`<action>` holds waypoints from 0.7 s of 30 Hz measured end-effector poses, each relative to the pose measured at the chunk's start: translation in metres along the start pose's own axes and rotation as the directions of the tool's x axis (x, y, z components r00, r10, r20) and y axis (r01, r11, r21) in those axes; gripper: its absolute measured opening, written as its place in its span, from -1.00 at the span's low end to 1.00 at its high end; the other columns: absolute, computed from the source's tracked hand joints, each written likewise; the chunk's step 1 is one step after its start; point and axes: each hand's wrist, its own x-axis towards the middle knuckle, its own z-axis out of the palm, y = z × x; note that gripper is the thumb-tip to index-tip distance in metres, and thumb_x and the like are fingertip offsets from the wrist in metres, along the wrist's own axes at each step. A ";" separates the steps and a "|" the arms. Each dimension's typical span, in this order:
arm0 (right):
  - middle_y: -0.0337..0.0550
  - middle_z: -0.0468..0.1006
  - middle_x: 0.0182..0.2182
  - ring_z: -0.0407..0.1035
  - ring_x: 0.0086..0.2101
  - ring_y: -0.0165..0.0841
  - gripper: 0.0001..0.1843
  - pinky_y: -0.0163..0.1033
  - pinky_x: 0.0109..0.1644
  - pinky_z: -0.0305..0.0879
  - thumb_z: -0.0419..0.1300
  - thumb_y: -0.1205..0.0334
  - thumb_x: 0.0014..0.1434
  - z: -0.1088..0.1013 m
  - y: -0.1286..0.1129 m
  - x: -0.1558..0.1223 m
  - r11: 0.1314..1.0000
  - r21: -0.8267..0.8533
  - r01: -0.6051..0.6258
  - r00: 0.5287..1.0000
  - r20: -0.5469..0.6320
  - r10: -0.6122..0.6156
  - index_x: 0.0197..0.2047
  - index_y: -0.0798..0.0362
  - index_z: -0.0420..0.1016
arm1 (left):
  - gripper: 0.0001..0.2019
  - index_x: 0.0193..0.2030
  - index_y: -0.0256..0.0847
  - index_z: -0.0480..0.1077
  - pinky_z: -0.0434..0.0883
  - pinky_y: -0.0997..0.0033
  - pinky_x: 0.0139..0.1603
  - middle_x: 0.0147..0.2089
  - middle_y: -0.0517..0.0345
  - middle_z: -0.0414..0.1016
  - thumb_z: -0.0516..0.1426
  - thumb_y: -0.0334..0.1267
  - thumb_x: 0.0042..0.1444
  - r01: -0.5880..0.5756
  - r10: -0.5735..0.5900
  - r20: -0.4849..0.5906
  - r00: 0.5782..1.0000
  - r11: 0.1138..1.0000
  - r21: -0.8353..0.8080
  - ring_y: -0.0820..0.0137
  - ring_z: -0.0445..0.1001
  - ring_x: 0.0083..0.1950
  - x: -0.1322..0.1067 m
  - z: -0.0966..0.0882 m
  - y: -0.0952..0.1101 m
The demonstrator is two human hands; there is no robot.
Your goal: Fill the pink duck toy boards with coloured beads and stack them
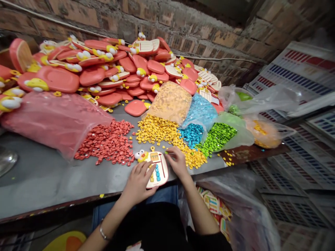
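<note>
A cream toy panel (pixel 164 174) with a duck-like head, bulging eyes and a yellow loop lies face up near the table's front edge. Columns of yellow and blue buttons sit in it. My left hand (pixel 137 183) rests over the panel's left side, fingers on its face and thumb along the lower edge, holding it. Just off the upper right corner, my right hand (pixel 178 162) pinches a small green button (pixel 166 152), mostly hidden by the fingertips. Loose red buttons (pixel 107 143), yellow buttons (pixel 157 129), blue buttons (pixel 192 135) and green buttons (pixel 218 136) lie in heaps beyond.
Plastic bags spill the heaps: a large pink bag (pixel 52 118), an orange-yellow bag (pixel 171 101) and a blue bag (pixel 200 108). Red-backed toy shells (pixel 125 66) are piled against the brick wall (pixel 196 31). Finished-looking panels lie in a clear bag (pixel 243 205) below the table's right side.
</note>
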 end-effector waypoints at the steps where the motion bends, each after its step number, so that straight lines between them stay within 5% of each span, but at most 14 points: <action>1: -0.09 0.53 -0.25 0.43 -0.21 -0.28 -0.89 -0.16 -0.15 0.44 0.16 0.27 0.23 0.008 -0.001 0.001 0.998 -0.055 0.044 0.997 0.058 -0.040 -0.21 0.00 0.52 | -0.37 0.28 -0.23 0.24 0.10 0.03 0.28 0.28 -0.07 0.28 0.17 -0.12 0.05 -0.001 0.001 -0.002 1.000 1.000 0.001 0.04 0.18 0.26 0.000 0.000 0.000; 5: -0.06 0.56 -0.22 0.37 -0.09 -0.20 -0.85 -0.02 0.03 0.36 0.12 0.32 0.26 0.019 -0.002 -0.001 0.946 -0.253 0.204 0.973 0.161 -0.167 -0.21 0.00 0.53 | -0.37 0.26 -0.22 0.26 0.12 0.06 0.28 0.28 -0.05 0.29 0.19 -0.11 0.03 0.005 -0.005 -0.007 1.000 1.000 0.003 0.05 0.19 0.25 0.000 -0.001 0.001; 10: -0.06 0.51 -0.15 0.32 0.00 -0.18 -0.88 0.03 0.10 0.30 0.16 0.27 0.25 0.001 -0.015 -0.014 0.936 -0.258 0.241 0.959 0.209 -0.190 -0.25 -0.02 0.54 | -0.36 0.29 -0.21 0.23 0.14 0.01 0.27 0.28 -0.07 0.27 0.17 -0.12 0.05 -0.010 0.010 0.007 1.000 1.000 0.021 0.03 0.19 0.26 0.000 -0.001 -0.001; 14: -0.06 0.46 -0.21 0.37 -0.14 -0.23 -0.84 -0.09 -0.03 0.34 0.11 0.22 0.27 -0.033 -0.008 -0.023 0.951 -0.303 0.061 0.998 0.005 -0.063 -0.26 -0.01 0.52 | -0.38 0.28 -0.22 0.24 0.13 0.00 0.27 0.27 -0.09 0.28 0.16 -0.12 0.07 -0.016 0.015 0.013 1.000 1.000 0.024 0.01 0.19 0.25 -0.001 0.001 -0.002; 17: -0.03 0.46 -0.24 0.36 -0.17 -0.19 -0.81 -0.09 -0.06 0.31 0.07 0.24 0.26 -0.064 0.017 -0.023 0.846 -0.515 -0.139 0.977 -0.213 0.031 -0.23 0.02 0.51 | -0.40 0.28 -0.22 0.24 0.14 0.01 0.26 0.28 -0.09 0.28 0.15 -0.11 0.09 -0.018 0.018 0.011 1.000 1.000 0.023 0.03 0.20 0.24 0.000 0.000 -0.003; 21: -0.04 0.46 -0.30 0.34 -0.23 -0.21 -0.81 -0.16 -0.11 0.26 0.05 0.35 0.20 -0.089 0.045 -0.017 0.705 -0.668 -0.239 0.971 -0.161 0.177 -0.30 0.05 0.49 | -0.40 0.28 -0.24 0.24 0.14 0.02 0.25 0.28 -0.09 0.27 0.15 -0.12 0.09 -0.026 0.026 0.018 1.000 0.999 0.031 0.03 0.20 0.24 0.000 -0.001 -0.002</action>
